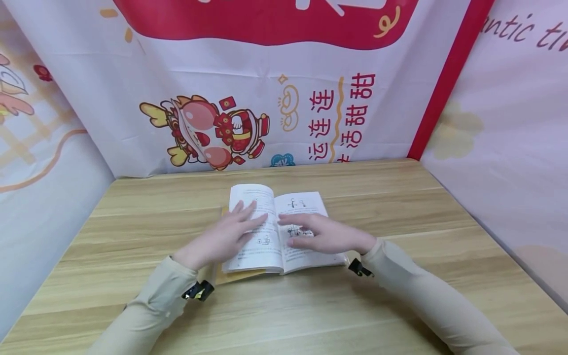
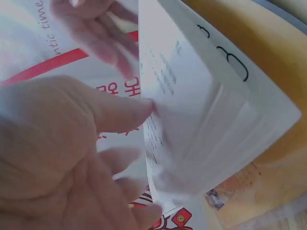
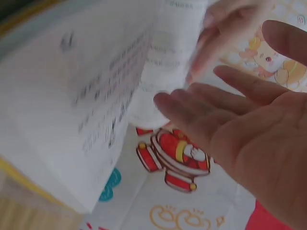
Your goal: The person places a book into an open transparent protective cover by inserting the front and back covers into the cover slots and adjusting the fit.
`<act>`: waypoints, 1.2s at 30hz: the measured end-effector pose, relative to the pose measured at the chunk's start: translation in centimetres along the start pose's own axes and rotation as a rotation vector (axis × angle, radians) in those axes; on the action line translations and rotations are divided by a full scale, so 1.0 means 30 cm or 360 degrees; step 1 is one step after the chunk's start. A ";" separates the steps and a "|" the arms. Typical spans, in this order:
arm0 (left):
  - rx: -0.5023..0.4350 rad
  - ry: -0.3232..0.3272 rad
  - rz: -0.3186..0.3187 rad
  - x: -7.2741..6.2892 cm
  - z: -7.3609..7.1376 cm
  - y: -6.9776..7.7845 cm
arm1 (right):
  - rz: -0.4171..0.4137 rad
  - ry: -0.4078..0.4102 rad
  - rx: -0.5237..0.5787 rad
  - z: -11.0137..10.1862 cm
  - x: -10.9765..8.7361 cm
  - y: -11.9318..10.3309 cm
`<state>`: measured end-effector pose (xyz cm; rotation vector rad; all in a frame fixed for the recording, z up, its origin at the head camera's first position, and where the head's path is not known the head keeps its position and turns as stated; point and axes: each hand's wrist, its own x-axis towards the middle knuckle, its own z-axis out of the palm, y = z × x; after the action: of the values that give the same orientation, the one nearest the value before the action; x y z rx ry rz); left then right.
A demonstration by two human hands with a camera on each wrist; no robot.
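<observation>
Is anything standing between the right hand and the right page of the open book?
Nothing visible stands between the right hand and the right page; in the head view the hand lies over that page. The left hand is over the left page, not in between.

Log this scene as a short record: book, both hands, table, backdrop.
Book: open, pages printed and illustrated
Left hand: over the left page, fingers extended, thumb apparently touching paper
Right hand: over the right page, fingers extended, contact unclear
Table: wood-grain surface, beneath the book
Backdrop: white, printed with red shapes and writing
</observation>
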<state>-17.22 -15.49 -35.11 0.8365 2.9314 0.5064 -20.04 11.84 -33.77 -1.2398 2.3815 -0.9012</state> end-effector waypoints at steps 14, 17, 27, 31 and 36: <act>0.0005 -0.0168 -0.0052 -0.020 -0.001 0.014 | 0.0709 0.0300 -0.0097 -0.110 -0.011 0.087; -0.0006 -0.0197 -0.0071 -0.021 -0.003 0.014 | 0.0692 0.0334 -0.0041 -0.108 -0.008 0.097; -0.0064 -0.0203 -0.0090 -0.016 -0.004 0.005 | 0.0600 0.0564 0.0300 -0.091 0.011 0.100; -0.0100 -0.0206 -0.0096 -0.017 -0.009 0.005 | 0.0536 0.0611 0.0497 -0.090 0.015 0.097; -0.0141 -0.0202 -0.0100 -0.021 -0.021 0.013 | 0.0472 0.0666 0.0633 -0.084 0.016 0.094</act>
<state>-16.57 -15.70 -34.43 0.7353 2.7878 0.5528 -23.39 13.65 -33.73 -0.5721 2.4187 -1.5520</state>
